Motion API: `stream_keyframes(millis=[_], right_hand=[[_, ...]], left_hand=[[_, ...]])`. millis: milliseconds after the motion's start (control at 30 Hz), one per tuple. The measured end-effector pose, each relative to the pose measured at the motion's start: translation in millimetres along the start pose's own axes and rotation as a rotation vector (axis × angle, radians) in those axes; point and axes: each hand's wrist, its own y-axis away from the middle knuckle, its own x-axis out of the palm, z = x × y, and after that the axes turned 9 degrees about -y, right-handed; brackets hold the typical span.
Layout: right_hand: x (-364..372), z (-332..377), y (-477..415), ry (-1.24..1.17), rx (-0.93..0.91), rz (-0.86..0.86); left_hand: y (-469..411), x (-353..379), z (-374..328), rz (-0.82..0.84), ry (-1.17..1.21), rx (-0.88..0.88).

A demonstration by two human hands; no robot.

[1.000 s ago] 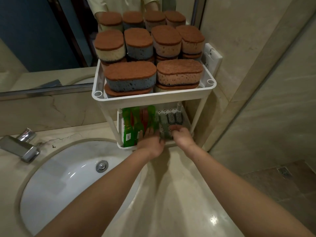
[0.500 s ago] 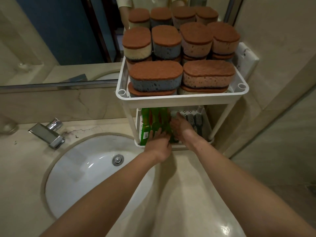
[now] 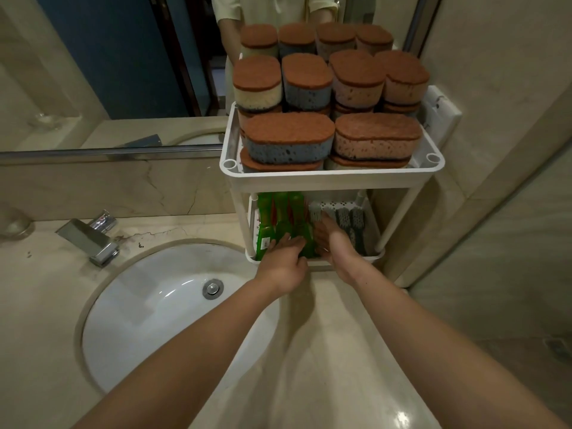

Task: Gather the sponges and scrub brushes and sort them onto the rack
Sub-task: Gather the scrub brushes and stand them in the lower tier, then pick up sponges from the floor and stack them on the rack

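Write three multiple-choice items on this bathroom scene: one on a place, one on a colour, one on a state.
1. Where on the white plastic two-tier rack do the green plastic scrub brushes lie?
A. Upper tier
B. Lower tier, left side
C. Lower tier, right side

2. What colour is the scouring top of the oval sponges on the upper tier?
A. Brown
B. Yellow
C. Black

3. What is the left hand doing?
A. Resting on the green brushes with its fingers out
B. Lifting a sponge
C. Turning a tap

Answers:
1. B: the green brushes stand in a row at the left end of the lower tier.
2. A: every sponge top in view is rusty brown.
3. A: its fingers lie straight across the lower ends of the green brushes.
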Motion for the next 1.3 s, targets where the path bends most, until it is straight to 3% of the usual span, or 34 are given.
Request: stream_keyframes(millis=[133,367,733,1033,1300], right_hand=[[10.4,-7.8,16.5,0.069,-0.223,-0.217],[57.2,-38.3,53.8,0.132,-0.318,-0.084],[195.2,-131.0,118.0,0.349,-0.155,0.348],[313.3,-248.1,239.6,0.516,0.062,0.751],[365.4,-362.7,348.7,0.676,0.15,1.026]], left_hand=[[22.7,1.8,4.6,-0.202,0.289,-0.082],[84.0,-1.8,28.5,-0.436,0.536,-0.252],[236.6,-9.4,130.9,-0.667,0.54,-0.668],[440.9,25.1,202.0,-0.833,0.517,-1.016],[624.9,91.8,217.3,-0.907,0.504,-1.355]])
